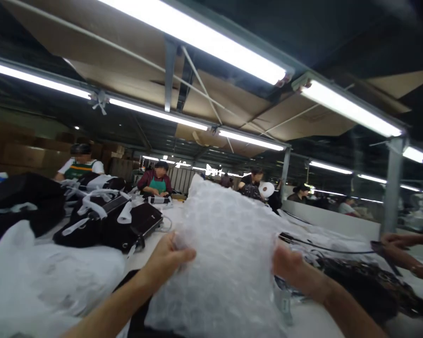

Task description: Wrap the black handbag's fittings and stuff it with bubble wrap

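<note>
Left hand (172, 257) pinching the left edge of a bubble-wrap sheet (225, 267), blurred right hand (292, 268) closed at its right edge, sheet raised over a white surface (176, 213), long axis steep, top end pointing up and away, black bag (146, 219) beyond at left, person in green apron (157, 184) farther off.

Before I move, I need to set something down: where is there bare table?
White table shows in a narrow gap between the black bag and the bubble wrap; another patch seems bare between the wrap and the right forearm. Crowded: the left, with more bags and white plastic, and the right, with dark items.
</note>
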A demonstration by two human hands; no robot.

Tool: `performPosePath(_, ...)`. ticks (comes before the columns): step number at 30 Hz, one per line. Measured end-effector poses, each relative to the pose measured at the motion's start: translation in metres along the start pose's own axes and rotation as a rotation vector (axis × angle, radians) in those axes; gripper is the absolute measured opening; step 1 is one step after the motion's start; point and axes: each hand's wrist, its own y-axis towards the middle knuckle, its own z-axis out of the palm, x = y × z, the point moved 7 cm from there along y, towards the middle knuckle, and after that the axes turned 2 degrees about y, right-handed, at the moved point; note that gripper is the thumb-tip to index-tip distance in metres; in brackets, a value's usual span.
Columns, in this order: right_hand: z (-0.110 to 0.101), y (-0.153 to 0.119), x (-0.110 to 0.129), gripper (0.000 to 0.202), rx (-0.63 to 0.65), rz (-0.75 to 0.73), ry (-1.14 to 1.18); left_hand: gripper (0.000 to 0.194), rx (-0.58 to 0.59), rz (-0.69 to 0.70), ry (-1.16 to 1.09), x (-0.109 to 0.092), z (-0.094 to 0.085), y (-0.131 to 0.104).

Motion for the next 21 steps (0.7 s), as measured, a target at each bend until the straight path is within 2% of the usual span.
performPosePath(3,0.020,0.004,-0.022,0.040,-0.025,0.004,0.050,0.030,0.076,-0.076,-0.081,0.037,0.009,0.000)
performPosePath(5,0.037,0.007,-0.035,0.034,-0.017,0.101,0.134,0.026,0.096,-0.079,-0.047,0.051,0.010,-0.001)
performPosePath(8,0.061,0.010,-0.048,0.031,0.057,0.282,0.217,0.027,0.085,-0.071,0.003,0.055,0.005,-0.003)
performPosePath(9,0.066,0.012,-0.047,0.030,0.062,0.300,0.218,0.027,0.085,-0.079,0.005,0.054,0.003,-0.003)
performPosePath(11,0.063,0.016,-0.034,0.030,0.010,0.245,0.167,0.027,0.107,-0.109,0.002,0.051,-0.001,-0.007)
performPosePath(13,0.049,0.018,-0.006,0.035,-0.076,0.105,0.058,0.039,0.168,-0.120,0.047,0.046,-0.006,-0.017)
performPosePath(14,0.039,0.018,0.010,0.036,-0.121,0.043,-0.014,0.046,0.204,-0.104,0.139,0.042,-0.009,-0.024)
performPosePath(16,0.009,0.013,0.049,0.033,-0.297,-0.156,-0.150,0.046,0.319,-0.020,0.477,0.034,-0.014,-0.045)
performPosePath(18,-0.028,0.002,0.078,0.029,-0.491,-0.293,-0.284,0.037,0.496,0.077,0.876,0.036,-0.017,-0.074)
performPosePath(19,-0.044,-0.004,0.085,0.027,-0.546,-0.318,-0.371,0.036,0.581,0.107,1.030,0.041,-0.019,-0.088)
performPosePath(21,-0.065,-0.019,0.091,0.028,-0.572,-0.407,-0.676,0.047,0.692,0.133,1.267,0.056,-0.027,-0.112)
